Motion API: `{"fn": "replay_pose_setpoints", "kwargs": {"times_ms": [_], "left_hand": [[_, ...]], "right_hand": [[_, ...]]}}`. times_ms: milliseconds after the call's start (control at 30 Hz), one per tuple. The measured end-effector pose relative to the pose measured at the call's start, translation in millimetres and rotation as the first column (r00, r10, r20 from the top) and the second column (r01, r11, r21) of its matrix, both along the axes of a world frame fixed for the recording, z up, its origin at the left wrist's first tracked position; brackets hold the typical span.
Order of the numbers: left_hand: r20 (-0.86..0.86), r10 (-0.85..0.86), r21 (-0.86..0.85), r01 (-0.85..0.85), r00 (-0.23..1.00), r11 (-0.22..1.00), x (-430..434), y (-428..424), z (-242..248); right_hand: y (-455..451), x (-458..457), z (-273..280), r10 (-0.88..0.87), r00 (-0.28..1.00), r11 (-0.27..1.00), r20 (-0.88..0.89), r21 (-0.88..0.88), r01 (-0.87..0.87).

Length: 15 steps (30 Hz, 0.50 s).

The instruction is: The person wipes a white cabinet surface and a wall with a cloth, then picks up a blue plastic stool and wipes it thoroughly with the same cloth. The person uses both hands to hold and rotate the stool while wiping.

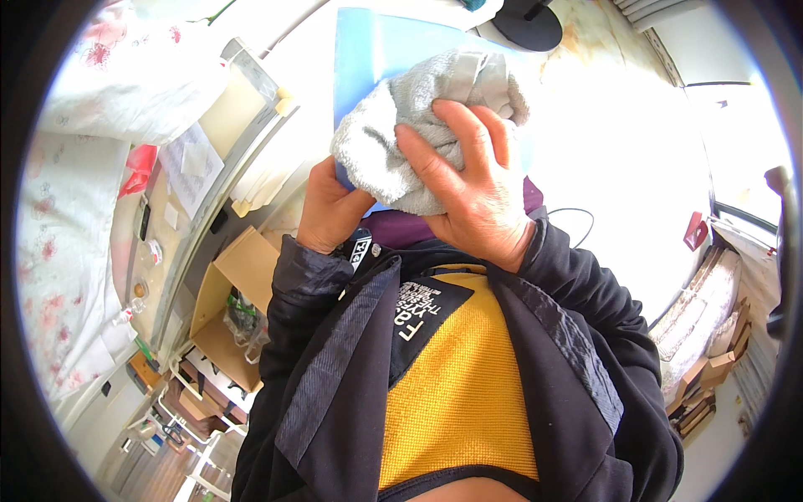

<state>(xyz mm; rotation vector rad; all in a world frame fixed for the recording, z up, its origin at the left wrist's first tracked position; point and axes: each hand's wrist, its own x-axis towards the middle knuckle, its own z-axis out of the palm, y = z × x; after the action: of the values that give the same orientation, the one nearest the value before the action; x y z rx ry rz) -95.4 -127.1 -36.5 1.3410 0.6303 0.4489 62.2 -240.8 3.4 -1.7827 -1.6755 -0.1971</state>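
My right hand lies over a bunched grey terry cloth, fingers bent and pressing into its folds. Under the cloth is a flat, glossy light-blue panel, perhaps a plastic folder. My left hand grips the panel's near left corner, with the thumb towards me beside the cloth's lower edge. Some of the left fingers are hidden behind the panel. A shiny pale patch shows on the far part of the cloth. Purple fabric is visible just below both hands.
An open cardboard box with plastic bags inside stands at left. Beyond it is a table with papers and small containers, partly under a white floral cloth. A round black base stands at the far side. Bright glare washes out the right.
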Motion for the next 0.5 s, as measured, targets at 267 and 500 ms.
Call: {"fn": "replay_pose_setpoints", "kwargs": {"times_ms": [267,500], "left_hand": [[-0.157,0.032,0.038,-0.027,0.987,0.999,-6,-3,-3],[-0.102,0.018,0.043,-0.013,0.995,0.999,-7,-12,-4]], "right_hand": [[66,44,-12,-0.118,0.993,0.992,-0.031,0.047,0.119],[116,98,-8,-0.163,0.985,0.959,-0.051,-0.243,0.146]]}}
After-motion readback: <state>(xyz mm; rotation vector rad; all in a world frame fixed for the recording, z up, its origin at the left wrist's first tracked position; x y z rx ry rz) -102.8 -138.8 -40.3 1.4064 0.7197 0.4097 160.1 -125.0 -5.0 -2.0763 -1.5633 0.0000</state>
